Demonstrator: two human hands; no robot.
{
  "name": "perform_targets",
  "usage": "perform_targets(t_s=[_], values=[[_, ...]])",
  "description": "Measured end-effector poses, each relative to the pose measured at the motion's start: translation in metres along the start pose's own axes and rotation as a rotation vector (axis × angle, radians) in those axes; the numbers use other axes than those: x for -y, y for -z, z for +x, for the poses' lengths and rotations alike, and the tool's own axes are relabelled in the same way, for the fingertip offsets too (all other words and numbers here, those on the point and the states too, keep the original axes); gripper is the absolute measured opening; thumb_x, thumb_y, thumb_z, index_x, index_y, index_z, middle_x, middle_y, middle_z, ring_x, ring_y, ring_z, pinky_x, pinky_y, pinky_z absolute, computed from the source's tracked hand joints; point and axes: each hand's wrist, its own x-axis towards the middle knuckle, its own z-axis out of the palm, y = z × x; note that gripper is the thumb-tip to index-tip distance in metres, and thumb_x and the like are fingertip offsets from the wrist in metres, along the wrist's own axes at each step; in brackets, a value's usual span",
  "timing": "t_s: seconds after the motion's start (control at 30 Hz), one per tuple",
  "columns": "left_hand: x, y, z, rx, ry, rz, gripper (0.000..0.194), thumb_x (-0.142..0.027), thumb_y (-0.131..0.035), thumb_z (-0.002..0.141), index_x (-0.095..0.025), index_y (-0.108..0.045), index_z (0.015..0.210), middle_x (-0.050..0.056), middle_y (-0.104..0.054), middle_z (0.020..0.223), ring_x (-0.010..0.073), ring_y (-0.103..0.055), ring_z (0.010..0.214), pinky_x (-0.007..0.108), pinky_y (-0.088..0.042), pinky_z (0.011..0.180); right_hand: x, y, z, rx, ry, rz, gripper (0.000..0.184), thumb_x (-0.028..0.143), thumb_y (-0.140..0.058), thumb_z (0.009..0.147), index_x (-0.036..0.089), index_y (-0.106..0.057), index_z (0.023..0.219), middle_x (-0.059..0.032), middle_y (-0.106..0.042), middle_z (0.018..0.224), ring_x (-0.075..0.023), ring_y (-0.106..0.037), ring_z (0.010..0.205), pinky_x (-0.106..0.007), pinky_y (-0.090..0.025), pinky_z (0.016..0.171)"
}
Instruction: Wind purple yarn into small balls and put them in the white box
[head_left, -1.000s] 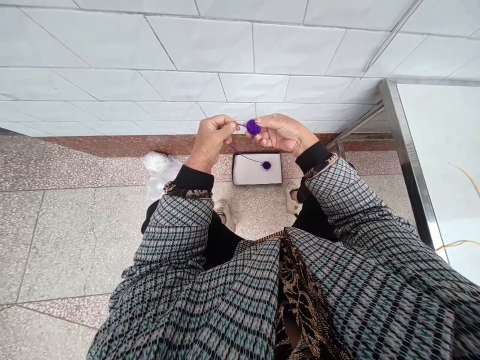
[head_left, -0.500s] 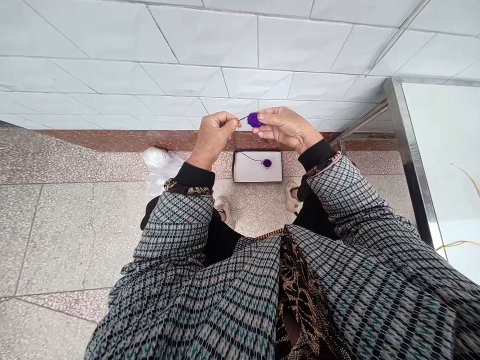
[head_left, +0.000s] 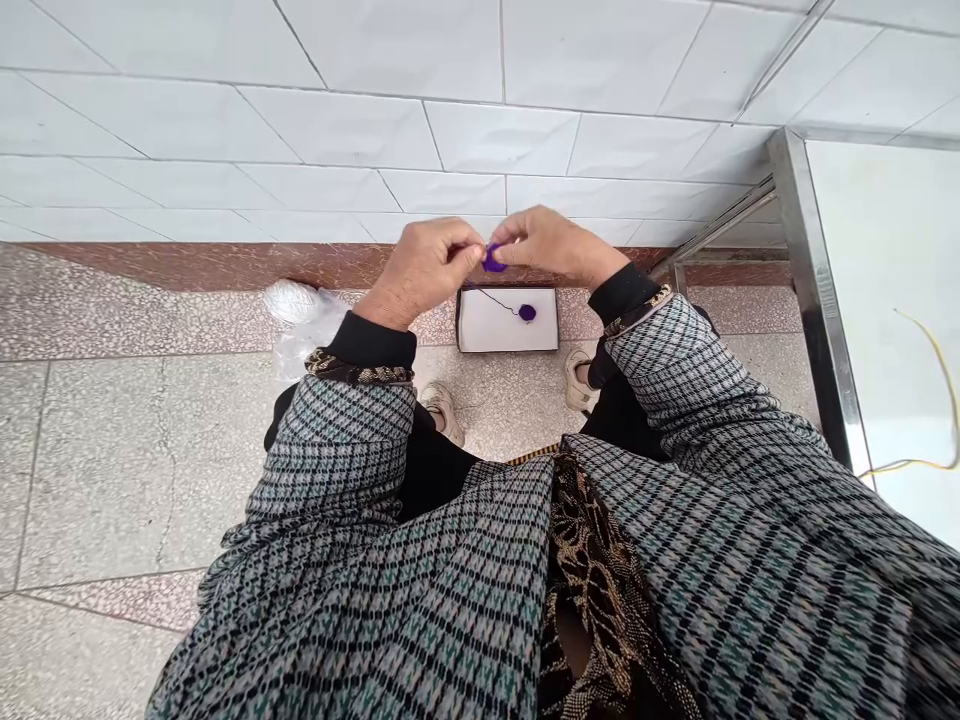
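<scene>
My right hand (head_left: 553, 243) grips a small purple ball of yarn (head_left: 493, 262) with its fingertips, and the fingers partly cover it. Close against it on the left, my left hand (head_left: 433, 264) pinches the purple yarn strand between thumb and forefinger. From below the left hand the strand (head_left: 491, 297) runs down to a second, dark purple ball of yarn (head_left: 527, 313). That ball lies in a shallow white box (head_left: 487, 335) with dark edges on the floor, below my hands.
A white ball of yarn (head_left: 290, 300) lies with a clear plastic bag (head_left: 300, 345) on the speckled floor at left. The white tiled wall (head_left: 360, 130) rises ahead. At right stands a metal-framed white table (head_left: 885, 300) with a yellow cord (head_left: 946, 390) on it.
My right hand has moved left and turned its fingers over the purple ball, so the two hands now nearly touch. The strand stretched between them is no longer visible.
</scene>
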Motion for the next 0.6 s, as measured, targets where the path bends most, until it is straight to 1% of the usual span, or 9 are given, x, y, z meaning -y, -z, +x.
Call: perform_targets(t_s=[0.07,0.13,0.2,0.27,0.33,0.4,0.43,0.5,0.6], values=[[0.011,0.004,0.003,-0.068,0.010,-0.021,0.011,-0.025,-0.066,0.084,-0.024,-0.064,0.073,0.002,-0.063,0.071,0.0213,-0.060,0.074,0.037,-0.054,0.080,0.007,-0.001,-0.008,0.148,-0.084,0.121,0.021,-0.001,-0.079,0.093,0.015,-0.075,0.080,0.0026,-0.063,0.063,-0.0100,-0.054,0.058,-0.016,-0.046,0.052],[0.021,0.004,0.005,-0.102,0.036,-0.046,0.012,-0.028,-0.065,0.086,-0.025,-0.064,0.074,0.001,-0.060,0.068,0.0202,-0.055,0.070,0.035,-0.051,0.074,0.017,-0.002,-0.013,0.163,-0.138,0.274,0.019,0.000,-0.075,0.100,0.014,-0.074,0.087,0.0021,-0.065,0.064,-0.0096,-0.055,0.055,-0.016,-0.049,0.051],[0.024,0.000,0.005,-0.087,0.070,-0.066,0.013,-0.028,-0.063,0.088,-0.025,-0.065,0.075,0.000,-0.055,0.064,0.0189,-0.050,0.065,0.034,-0.048,0.069,0.027,-0.003,-0.014,0.076,-0.131,0.427,0.024,-0.001,-0.064,0.109,0.012,-0.072,0.091,0.0011,-0.067,0.068,-0.0086,-0.059,0.056,-0.015,-0.053,0.054],[0.018,-0.005,0.004,-0.003,0.090,-0.078,0.015,-0.028,-0.061,0.090,-0.024,-0.067,0.076,-0.001,-0.053,0.062,0.0181,-0.049,0.063,0.033,-0.048,0.069,0.032,-0.005,-0.010,-0.047,-0.069,0.539,0.032,-0.002,-0.053,0.115,0.013,-0.068,0.091,0.0020,-0.067,0.069,-0.0066,-0.062,0.058,-0.013,-0.056,0.058],[0.006,-0.008,0.000,0.130,0.088,-0.084,0.018,-0.029,-0.060,0.091,-0.022,-0.069,0.077,0.000,-0.058,0.065,0.0179,-0.053,0.065,0.033,-0.049,0.070,0.031,-0.007,-0.004,-0.163,-0.001,0.496,0.036,-0.001,-0.050,0.117,0.015,-0.063,0.087,0.0043,-0.064,0.069,-0.0045,-0.062,0.059,-0.011,-0.056,0.061],[-0.005,-0.007,-0.003,0.231,0.077,-0.079,0.019,-0.030,-0.062,0.091,-0.020,-0.070,0.076,0.000,-0.061,0.067,0.0182,-0.057,0.069,0.033,-0.050,0.073,0.022,-0.008,0.002,-0.231,0.015,0.341,0.037,-0.004,-0.056,0.112,0.016,-0.061,0.081,0.0060,-0.062,0.064,-0.0041,-0.058,0.054,-0.010,-0.051,0.055],[-0.008,-0.005,-0.004,0.245,0.071,-0.072,0.020,-0.029,-0.063,0.091,-0.020,-0.069,0.075,0.000,-0.061,0.067,0.0184,-0.058,0.070,0.033,-0.050,0.073,0.016,-0.008,0.004,-0.222,0.006,0.234,0.037,-0.007,-0.061,0.108,0.016,-0.062,0.079,0.0062,-0.062,0.061,-0.0045,-0.055,0.051,-0.010,-0.047,0.049],[-0.009,0.001,-0.005,0.191,0.055,-0.051,0.019,-0.027,-0.065,0.088,-0.020,-0.067,0.071,0.000,-0.061,0.066,0.0184,-0.058,0.070,0.033,-0.051,0.074,0.007,-0.008,0.003,-0.092,-0.030,0.049,0.035,-0.011,-0.068,0.098,0.015,-0.067,0.076,0.0053,-0.061,0.056,-0.0057,-0.051,0.047,-0.013,-0.040,0.041],[0.006,0.007,-0.001,0.028,0.009,-0.006,0.015,-0.023,-0.066,0.083,-0.021,-0.064,0.069,0.000,-0.061,0.066,0.0177,-0.054,0.068,0.034,-0.048,0.072,0.008,-0.007,-0.007,0.160,-0.077,0.014,0.030,-0.009,-0.071,0.097,0.015,-0.072,0.080,0.0033,-0.065,0.059,-0.0077,-0.056,0.051,-0.013,-0.045,0.044]])
